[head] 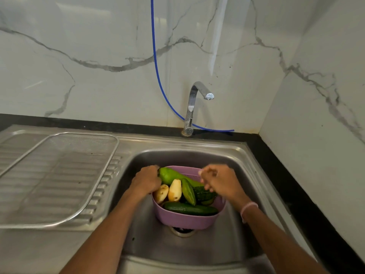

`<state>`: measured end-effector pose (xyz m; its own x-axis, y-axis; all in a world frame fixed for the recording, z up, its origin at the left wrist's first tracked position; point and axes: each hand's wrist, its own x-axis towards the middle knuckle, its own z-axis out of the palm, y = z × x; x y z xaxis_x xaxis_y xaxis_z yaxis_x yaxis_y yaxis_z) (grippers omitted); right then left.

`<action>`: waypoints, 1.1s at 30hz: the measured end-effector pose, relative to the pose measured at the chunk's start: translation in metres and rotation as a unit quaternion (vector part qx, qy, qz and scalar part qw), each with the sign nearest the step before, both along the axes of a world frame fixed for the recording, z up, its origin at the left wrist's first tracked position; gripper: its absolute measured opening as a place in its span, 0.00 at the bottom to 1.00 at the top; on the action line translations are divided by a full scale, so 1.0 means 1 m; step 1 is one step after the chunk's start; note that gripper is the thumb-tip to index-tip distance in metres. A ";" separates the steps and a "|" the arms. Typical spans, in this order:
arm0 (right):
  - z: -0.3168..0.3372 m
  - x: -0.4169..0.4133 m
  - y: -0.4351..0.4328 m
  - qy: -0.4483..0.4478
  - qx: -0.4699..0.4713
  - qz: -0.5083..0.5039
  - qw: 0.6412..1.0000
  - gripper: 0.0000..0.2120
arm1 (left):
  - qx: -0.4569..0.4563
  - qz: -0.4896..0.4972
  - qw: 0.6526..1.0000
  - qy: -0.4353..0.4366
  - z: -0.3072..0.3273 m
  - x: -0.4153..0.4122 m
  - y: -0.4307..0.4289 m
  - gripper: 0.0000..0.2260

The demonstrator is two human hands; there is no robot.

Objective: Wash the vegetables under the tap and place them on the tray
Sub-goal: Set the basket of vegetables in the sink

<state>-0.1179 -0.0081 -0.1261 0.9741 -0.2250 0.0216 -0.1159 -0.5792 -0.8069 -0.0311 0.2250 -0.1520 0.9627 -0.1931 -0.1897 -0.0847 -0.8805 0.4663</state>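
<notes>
Apparently unwashed: vegetables (188,191) heaped in lilac plastic colander (183,220), chrome tap (194,95) dry; left hand (147,180) grips rim, right hand (219,179) blurred — grip unreadable.

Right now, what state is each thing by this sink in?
Tap, off, no water running.
Basket, standing in the sink over the drain, full.
Vegetables, all piled in the basket.
Tray, left of the sink, no vegetables on it.
Left hand, curled over the basket's left rim.
Right hand, blurred above the basket; grip unclear.
</notes>
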 end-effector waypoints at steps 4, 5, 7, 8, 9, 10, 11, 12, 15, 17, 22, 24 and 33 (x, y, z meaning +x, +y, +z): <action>0.030 0.068 -0.010 -0.032 0.140 -0.029 0.989 0.09 | -0.046 -0.016 0.998 0.043 -0.003 0.011 0.010 0.19; 0.033 0.082 -0.011 -0.051 0.162 -0.027 0.985 0.12 | -0.058 -0.012 0.997 0.046 -0.005 0.013 0.012 0.17; 0.037 0.105 -0.010 -0.083 0.159 -0.009 0.984 0.17 | -0.081 -0.006 0.995 0.051 -0.007 0.017 0.016 0.15; 0.037 0.114 -0.009 -0.094 0.140 -0.005 0.986 0.19 | -0.089 -0.004 0.994 0.056 -0.008 0.017 0.017 0.15; 0.039 0.122 -0.006 -0.105 0.113 0.001 0.988 0.21 | -0.095 -0.003 0.994 0.059 -0.008 0.017 0.019 0.15; 0.039 0.130 -0.003 -0.118 0.086 0.004 0.989 0.22 | -0.096 -0.003 0.993 0.062 -0.008 0.017 0.019 0.14; 0.037 0.136 0.000 -0.127 0.059 0.000 0.990 0.24 | -0.095 -0.005 0.993 0.065 -0.009 0.017 0.018 0.14; 0.035 0.140 0.004 -0.138 0.034 -0.009 0.990 0.25 | -0.094 -0.007 0.993 0.065 -0.009 0.017 0.018 0.13; 0.027 0.143 0.017 -0.164 -0.030 -0.045 0.985 0.27 | -0.097 -0.008 0.993 0.063 -0.010 0.019 0.017 0.14; 0.022 0.148 0.020 -0.188 -0.075 -0.059 0.977 0.25 | -0.098 -0.007 0.993 0.060 -0.012 0.022 0.017 0.15; 0.022 0.155 0.021 -0.202 -0.128 0.010 0.971 0.17 | -0.077 -0.010 0.996 0.043 -0.016 0.026 0.019 0.18; 0.020 0.158 0.018 -0.177 -0.164 0.054 0.969 0.18 | -0.065 -0.012 0.997 0.035 -0.017 0.027 0.019 0.18; 0.027 0.159 -0.017 -0.151 -0.377 0.168 0.898 0.30 | -0.033 -0.023 0.999 0.009 -0.025 0.033 0.017 0.16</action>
<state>0.0408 -0.0249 -0.0989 0.9080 0.2711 0.3196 0.3272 -0.9350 -0.1365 0.0017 0.2421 -0.1771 0.9487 -0.2502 -0.1931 -0.1157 -0.8435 0.5246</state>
